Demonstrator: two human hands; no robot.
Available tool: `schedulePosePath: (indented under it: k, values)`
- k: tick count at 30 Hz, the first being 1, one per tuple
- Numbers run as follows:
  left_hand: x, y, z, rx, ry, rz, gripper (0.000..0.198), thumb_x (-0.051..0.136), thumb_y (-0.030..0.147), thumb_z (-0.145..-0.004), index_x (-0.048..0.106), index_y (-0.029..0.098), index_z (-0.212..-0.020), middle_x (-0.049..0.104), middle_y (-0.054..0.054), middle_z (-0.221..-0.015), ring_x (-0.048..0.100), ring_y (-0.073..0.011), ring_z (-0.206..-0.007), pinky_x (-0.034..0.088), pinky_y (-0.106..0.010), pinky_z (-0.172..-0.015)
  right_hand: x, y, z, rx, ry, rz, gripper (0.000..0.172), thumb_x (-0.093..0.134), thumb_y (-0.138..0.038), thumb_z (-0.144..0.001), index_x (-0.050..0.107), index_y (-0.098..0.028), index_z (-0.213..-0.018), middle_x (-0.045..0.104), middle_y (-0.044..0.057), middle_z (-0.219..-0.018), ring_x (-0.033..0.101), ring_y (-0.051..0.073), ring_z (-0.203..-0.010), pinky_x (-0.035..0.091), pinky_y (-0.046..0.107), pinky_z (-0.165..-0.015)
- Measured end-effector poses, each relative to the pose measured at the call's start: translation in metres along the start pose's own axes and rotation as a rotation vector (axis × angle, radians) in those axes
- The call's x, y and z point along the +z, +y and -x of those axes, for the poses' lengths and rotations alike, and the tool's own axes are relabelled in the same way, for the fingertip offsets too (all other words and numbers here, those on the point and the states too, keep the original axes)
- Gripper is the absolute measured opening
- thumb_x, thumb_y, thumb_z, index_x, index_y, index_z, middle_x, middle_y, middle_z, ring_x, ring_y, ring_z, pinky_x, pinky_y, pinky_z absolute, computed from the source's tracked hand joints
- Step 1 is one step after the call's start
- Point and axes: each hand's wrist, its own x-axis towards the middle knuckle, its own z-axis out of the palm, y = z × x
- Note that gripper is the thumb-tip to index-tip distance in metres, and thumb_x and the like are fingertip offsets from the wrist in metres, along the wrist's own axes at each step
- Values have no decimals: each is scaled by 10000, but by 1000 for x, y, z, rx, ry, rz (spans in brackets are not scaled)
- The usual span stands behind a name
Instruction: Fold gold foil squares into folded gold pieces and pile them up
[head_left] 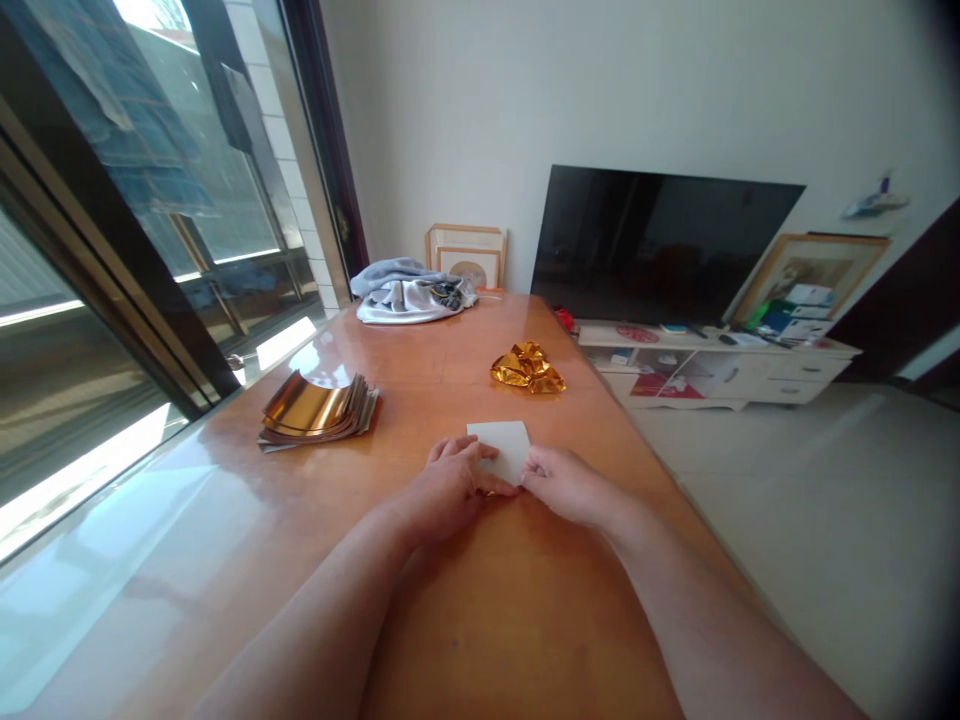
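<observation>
My left hand [450, 488] and my right hand [562, 485] meet at the near edge of a white folded paper sheet [504, 448], pinching it against the table. A sliver of gold shows under the left fingers, too small to identify. To the left, a curling stack of gold foil paper sheets [315, 412] lies on the glossy orange wooden table [517, 620]. Crumpled gold foil [528, 368] sits farther ahead, beyond the white sheet.
A grey cloth bundle [409, 295] and a framed picture [466, 255] stand at the table's far end. Glass doors [150, 200] run along the left. A television [660, 245] stands on a white cabinet [712, 370] to the right, above a tiled floor.
</observation>
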Motion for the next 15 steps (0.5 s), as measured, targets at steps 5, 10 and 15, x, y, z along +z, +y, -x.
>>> schedulePosePath:
  k: [5,10,15]
  values:
    - [-4,-6,0,-59,-9,47,391,555,206,-885,744,468,-1106,520,19,-1429,367,-305,-1376,245,-534,-1170,0,-3,1,42,-21,18,89,551,-287,-847,586,-206,-839,648,-11,-788,506,122,-643,269,222,-523]
    - [-9,-10,2,-136,14,7,429,582,168,-813,738,422,-1122,493,-3,-1449,367,-306,-1373,254,-513,-1155,-1,-9,3,70,-43,45,122,602,-329,-839,594,-212,-872,661,-13,-813,522,120,-661,285,218,-539]
    - [-13,-11,4,-161,-8,11,408,560,199,-822,734,418,-1120,506,3,-1432,379,-309,-1356,250,-517,-1139,0,-12,2,75,-54,57,151,632,-339,-826,591,-199,-865,645,-16,-794,498,112,-646,285,213,-541]
